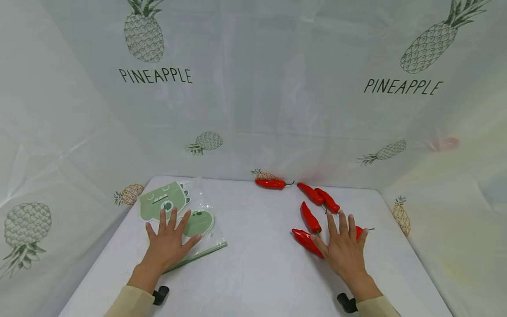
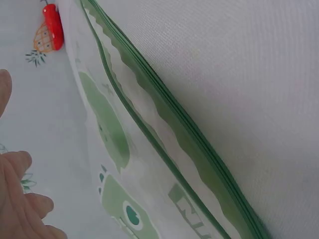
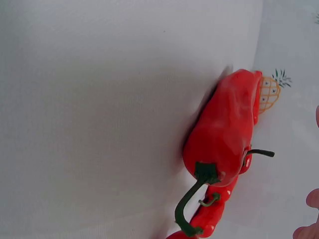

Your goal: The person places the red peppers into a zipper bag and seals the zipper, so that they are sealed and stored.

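Note:
My left hand (image 1: 168,242) is spread over a clear zip bag (image 1: 215,240) printed with green cartoon shapes, at the table's left. In the left wrist view the bag's green zip edge (image 2: 164,97) runs diagonally, with the fingers (image 2: 20,199) above the bag. On the right, my right hand (image 1: 344,253) is spread over red chili peppers, with nothing gripped. One chili pepper (image 1: 306,241) lies by its thumb, and another (image 1: 359,232) is partly hidden behind its fingers. The right wrist view shows a chili pepper (image 3: 222,129) with a green stem close up.
More chili peppers lie farther back: one (image 1: 310,218) above the thumb, two (image 1: 310,193) side by side, and one (image 1: 270,184) at the rear edge. A white table (image 1: 253,264) holds everything. Pineapple-printed sheeting (image 1: 269,97) hangs behind and at both sides.

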{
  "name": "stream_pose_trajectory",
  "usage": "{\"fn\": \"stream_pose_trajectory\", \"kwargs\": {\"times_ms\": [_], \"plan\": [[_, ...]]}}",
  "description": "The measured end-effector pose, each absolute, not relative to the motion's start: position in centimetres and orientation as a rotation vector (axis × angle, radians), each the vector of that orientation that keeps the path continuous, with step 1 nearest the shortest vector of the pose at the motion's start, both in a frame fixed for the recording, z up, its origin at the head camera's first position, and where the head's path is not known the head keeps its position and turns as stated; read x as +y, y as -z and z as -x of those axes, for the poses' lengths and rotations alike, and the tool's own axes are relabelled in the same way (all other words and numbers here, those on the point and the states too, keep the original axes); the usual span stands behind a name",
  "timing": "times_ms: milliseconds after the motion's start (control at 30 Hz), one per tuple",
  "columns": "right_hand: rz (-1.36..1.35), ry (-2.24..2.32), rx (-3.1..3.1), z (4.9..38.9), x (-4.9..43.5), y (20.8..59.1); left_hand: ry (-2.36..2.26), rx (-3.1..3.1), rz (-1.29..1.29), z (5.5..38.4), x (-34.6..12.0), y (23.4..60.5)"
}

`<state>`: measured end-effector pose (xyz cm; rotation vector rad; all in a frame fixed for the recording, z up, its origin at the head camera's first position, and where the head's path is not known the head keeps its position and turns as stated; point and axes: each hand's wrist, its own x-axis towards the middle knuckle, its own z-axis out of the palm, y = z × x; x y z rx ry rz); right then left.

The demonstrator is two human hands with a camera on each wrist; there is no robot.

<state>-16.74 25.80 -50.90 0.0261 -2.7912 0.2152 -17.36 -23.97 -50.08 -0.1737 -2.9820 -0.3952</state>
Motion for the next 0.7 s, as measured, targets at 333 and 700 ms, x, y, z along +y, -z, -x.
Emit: {"fn": "stream_pose_trajectory", "kwargs": {"times_ms": [333,700], "plan": [[-0.074,-0.278,-2.773,16.8,24.4,51.3,0.408,-2.991,0.145,16.8,-24.9,50.6],[-0.197,-0.379,-2.859,17.4,19.3,51.5,0.38,-3.027,0.092,15.8,-27.6,51.5]]}}
